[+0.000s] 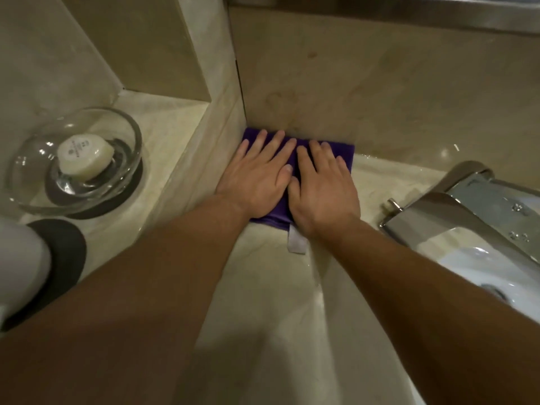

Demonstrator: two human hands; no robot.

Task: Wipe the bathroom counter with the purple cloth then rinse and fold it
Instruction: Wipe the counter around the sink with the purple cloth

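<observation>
Purple cloth (271, 220) is lying flat on the counter (263, 287), pushed right into the back corner where the wall (380, 83) is meeting the side of the raised ledge (163, 127). I'm pressing both palms down on it. My left hand (257, 176) is covering the left half and my right hand (324, 188) the right half. Fingers on both are lying straight and a bit fanned out, pointing at the wall, and the two thumbs are sitting side by side in the middle, pretty much touching. Nothing is being pinched or gripped, just flat hands on fabric.

A little white tag (297, 242) is sticking out from the near edge of the cloth, just below my right wrist. The counter around the hands is looking wet and shiny.

Off to the right of my right hand, the chrome faucet (467, 206) is hanging over the white sink basin (491, 267). Up on the ledge, left of my left hand, a glass bowl (131, 135) is sitting on a dark coaster (117, 200) with a round wrapped soap (84, 156) in it. Nearer to me on that same side, something white (20, 258) is resting on another dark round mat (67, 249); I can't tell what it is.
</observation>
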